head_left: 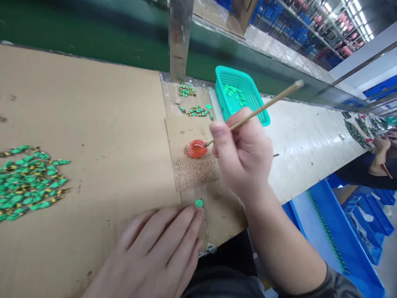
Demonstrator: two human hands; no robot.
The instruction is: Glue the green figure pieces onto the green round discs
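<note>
My right hand (245,153) is closed around a thin wooden paintbrush (266,105). The brush's dark tip meets the rim of a small red cup (197,149) holding clear liquid. My left hand (161,252) lies flat on the cardboard, fingers stretched out. Its fingertips touch the near edge of a small round green disc (199,203). Under the red cup is a square of cardboard (182,128) scattered with many tiny brownish grains.
A teal plastic basket (263,118) of green discs stands behind my right hand. Small green-and-yellow pieces (200,111) lie beyond the cup, and a larger pile (27,182) lies at left. Blue bins (344,236) sit below the table's right side. A co-worker's hands (381,142) show far right.
</note>
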